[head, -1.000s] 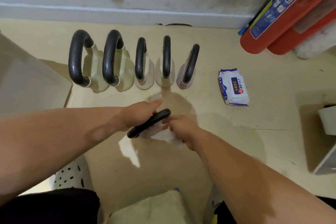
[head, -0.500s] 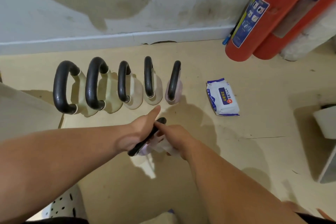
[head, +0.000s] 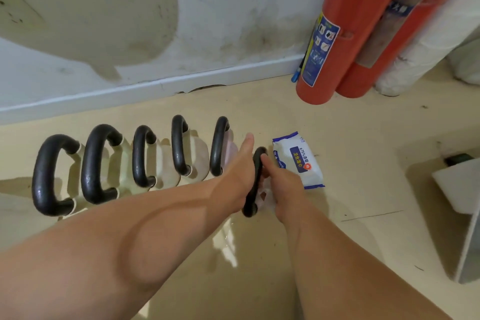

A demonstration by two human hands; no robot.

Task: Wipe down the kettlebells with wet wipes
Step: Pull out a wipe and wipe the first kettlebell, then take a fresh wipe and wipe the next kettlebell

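kettlebell (head: 253,184) in hand is sixth in line, held at the right end of the row of five kettlebells (head: 135,163) parked on the floor (head: 363,138) along the wall (head: 207,21). only its black handle shows; the body is hidden under the hands. left hand (head: 239,176) wraps the handle from the left, thumb pointing up, likely to carry the weight and steady it. right hand (head: 283,184) presses a white wet wipe (head: 265,197) against the handle's right side, fingers closed on the wipe, index tip near the handle top. wipe mostly hidden, only a crumpled bit visible below the handle. cannot tell if the bell's base touches the floor. wipes pack (head: 298,161) lies flat just right of the hands, near enough for a refill. two red fire extinguishers (head: 350,34) lean at the wall, well apart from the work. judgement: mid-wipe on the last bell, five in the row probably done.
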